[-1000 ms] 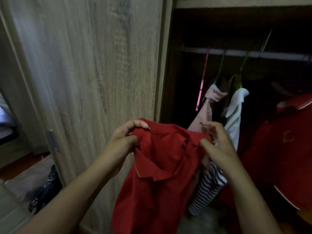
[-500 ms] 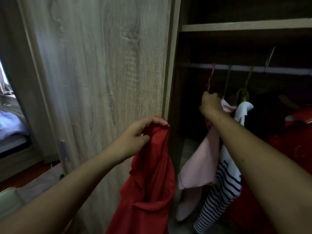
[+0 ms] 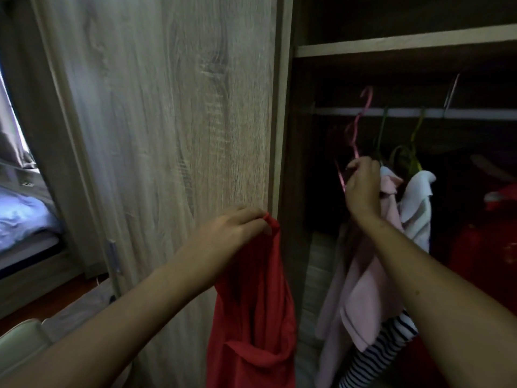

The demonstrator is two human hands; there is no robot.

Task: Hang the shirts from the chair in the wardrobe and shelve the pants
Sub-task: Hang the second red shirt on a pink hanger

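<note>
My left hand pinches the top of a red shirt, which hangs limp in front of the wardrobe door edge. My right hand is inside the open wardrobe, closed around the lower part of an empty pink hanger whose hook sits at the white rail. Right beside that hand hang a pink shirt, a white shirt on a green-yellow hanger, and a striped garment lower down.
The closed wooden wardrobe door fills the left half. A shelf board runs above the rail. Red clothing hangs at the far right. A bed with blue bedding lies at the far left.
My right hand let go of the red shirt and reached up into the wardrobe to the pink hanger. The red shirt now hangs from my left hand alone.
</note>
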